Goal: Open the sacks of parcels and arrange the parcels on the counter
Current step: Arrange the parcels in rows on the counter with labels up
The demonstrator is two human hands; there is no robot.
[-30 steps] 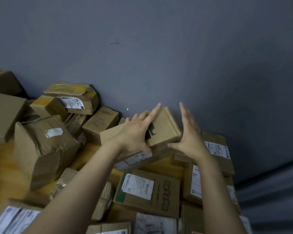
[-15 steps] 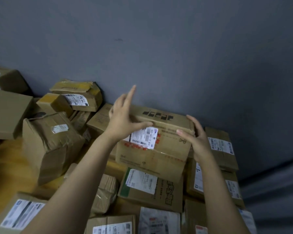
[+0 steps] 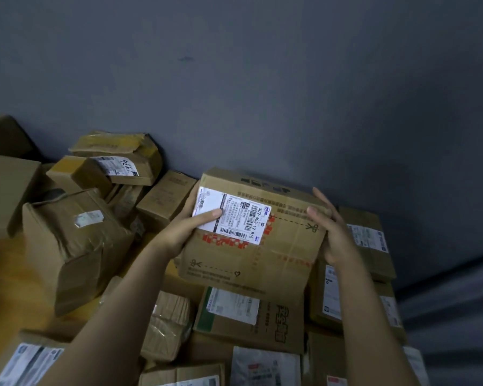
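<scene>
Both hands hold one box (image 3: 251, 246) at the back of the counter (image 3: 6, 280), close to the wall (image 3: 262, 79) and over the heap of parcels there. Whether its underside rests on anything, I cannot tell. The left hand (image 3: 179, 232) grips the left end: its thumb lies across the label (image 3: 234, 215), and its fingers are hidden behind the box. The right hand (image 3: 332, 232) clamps the right end, with the thumb on the front face and the fingers running nearly straight up the side.

The step looks like placing this box into the stack. To do it well:

- Keep both ends gripped until the base sits flat; the parcels beneath, among them a green-edged box (image 3: 248, 310), lie at odd angles and may rock.
- Lower the far edge first, towards the wall, then ease the near edge down.
- Leave the label facing up, readable and uncovered.
- Square it against the boxes at the right (image 3: 365, 238) so nothing slides forward.
- Let go one hand at a time, and check that it stays put.
</scene>
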